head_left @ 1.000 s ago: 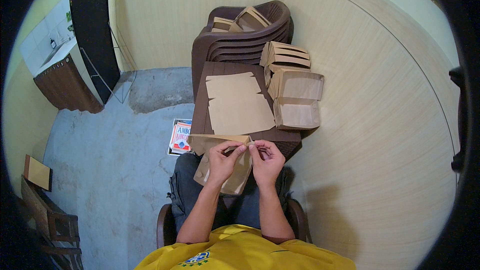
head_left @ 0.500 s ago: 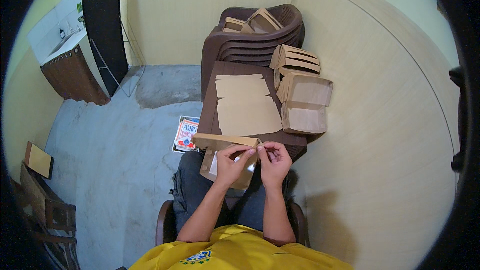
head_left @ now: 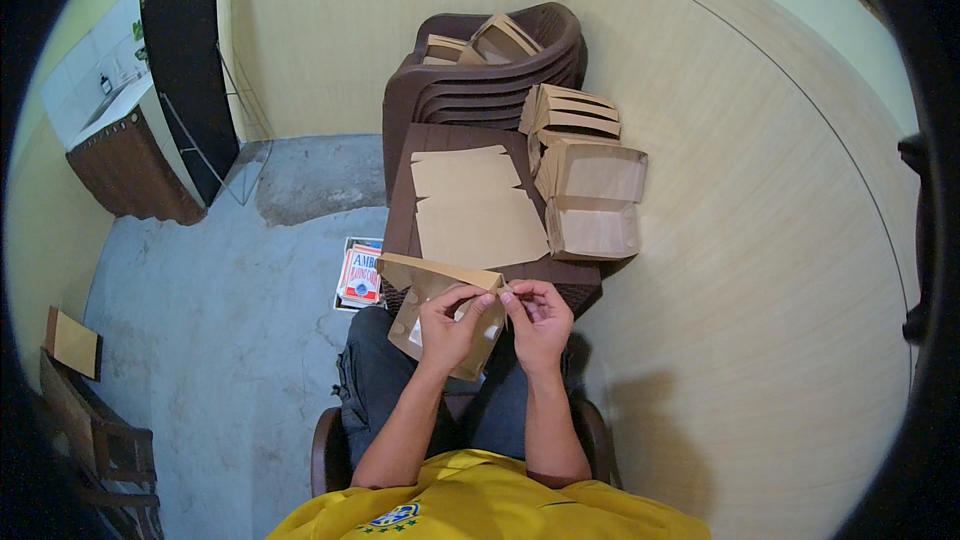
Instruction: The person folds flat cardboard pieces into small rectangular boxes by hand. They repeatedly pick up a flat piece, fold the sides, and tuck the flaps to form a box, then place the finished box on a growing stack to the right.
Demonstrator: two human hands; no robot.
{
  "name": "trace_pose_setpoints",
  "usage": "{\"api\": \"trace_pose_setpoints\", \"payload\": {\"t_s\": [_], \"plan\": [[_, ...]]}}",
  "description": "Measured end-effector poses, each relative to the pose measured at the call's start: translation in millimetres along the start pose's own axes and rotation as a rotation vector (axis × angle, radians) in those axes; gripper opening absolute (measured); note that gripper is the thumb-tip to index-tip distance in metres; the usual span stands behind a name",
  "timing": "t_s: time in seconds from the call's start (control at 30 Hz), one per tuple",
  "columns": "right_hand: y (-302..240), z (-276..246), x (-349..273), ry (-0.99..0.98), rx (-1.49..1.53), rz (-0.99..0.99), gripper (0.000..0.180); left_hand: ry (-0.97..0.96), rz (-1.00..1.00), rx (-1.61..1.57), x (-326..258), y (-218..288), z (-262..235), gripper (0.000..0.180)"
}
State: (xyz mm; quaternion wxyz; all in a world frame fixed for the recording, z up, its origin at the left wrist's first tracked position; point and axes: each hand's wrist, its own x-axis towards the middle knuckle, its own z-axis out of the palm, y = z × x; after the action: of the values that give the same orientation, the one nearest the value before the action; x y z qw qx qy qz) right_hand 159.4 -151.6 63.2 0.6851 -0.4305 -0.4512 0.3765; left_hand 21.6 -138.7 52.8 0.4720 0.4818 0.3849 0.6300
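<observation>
Cardboard box: sat partly folded over the person's lap, just beside the near edge of the surface, its long far flap standing up and its inside showing.
Left hand: was nearly closed, thumb and forefinger pinching the box close to its far right corner.
Right hand: pinched the same corner between thumb and forefinger, the other fingers loosely curled; the tips of both hands were close together there.
Flat cardboard sheet: lay unfolded on the brown surface, beyond the hands, with notches cut in its left and right edges.
Open box: stood at the right side of the surface, its lid tipped back toward the far side, at the front of several nested ones.
Nested boxes: were beyond it, also on the right.
Stacked chairs: rose at the far end of the surface, brown, with more folded boxes on top.
White tray: rested on the floor to the left, holding red-and-white packages.
</observation>
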Motion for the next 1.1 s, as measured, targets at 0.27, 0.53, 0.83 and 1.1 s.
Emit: {"api": "trace_pose_setpoints", "payload": {"t_s": [0.27, 0.53, 0.83, 1.1], "plan": [[1, 2, -1, -0.006, -0.01, 0.012, 0.017, -0.022, 0.013, 0.038, 0, 1, -3, 0.011], [2, -3, 0, -0.06, -0.01, 0.024, 0.018, -0.018, 0.067, 0.098, 0, -4, -3, 0.013], [3, -1, 0, -0.055, 0.015, 0.019, 0.018, -0.026, -0.003, 0.045, 0, -8, -6, 0.014], [2, 0, -4, -0.043, -0.031, 0.059, 0.018, -0.047, -0.083, -0.001, 0, -14, -9, 0.016]]}}
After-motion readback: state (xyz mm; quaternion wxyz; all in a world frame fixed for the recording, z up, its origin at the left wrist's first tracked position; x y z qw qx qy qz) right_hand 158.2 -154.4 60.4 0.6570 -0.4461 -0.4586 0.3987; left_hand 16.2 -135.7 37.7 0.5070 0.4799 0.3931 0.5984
